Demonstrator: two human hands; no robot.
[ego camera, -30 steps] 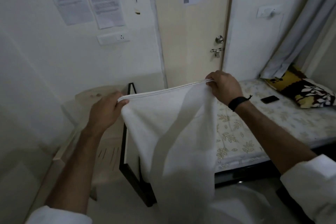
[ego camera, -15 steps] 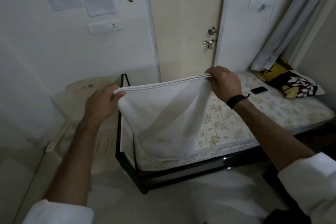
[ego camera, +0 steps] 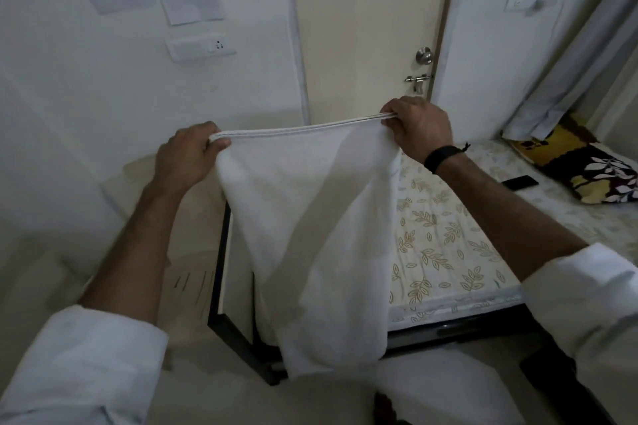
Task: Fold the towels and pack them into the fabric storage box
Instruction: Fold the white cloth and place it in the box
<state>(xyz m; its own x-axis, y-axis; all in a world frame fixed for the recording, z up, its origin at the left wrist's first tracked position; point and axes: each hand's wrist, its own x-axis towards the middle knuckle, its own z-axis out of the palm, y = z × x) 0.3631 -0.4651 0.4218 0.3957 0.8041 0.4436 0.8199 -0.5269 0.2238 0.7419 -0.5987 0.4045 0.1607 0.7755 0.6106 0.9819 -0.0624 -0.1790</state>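
Towel (ego camera: 310,235) hangs doubled in the air before the bed (ego camera: 448,252), its top edge pinched at either end by left hand (ego camera: 188,155) and right hand (ego camera: 419,128); its lower part looks blurred.

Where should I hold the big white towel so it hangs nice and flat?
Pinch the white towel at the two ends of its thick top hem, coming from the outer sides, as the left hand and right hand do. That hem runs straight between them, so the cloth hangs free below.
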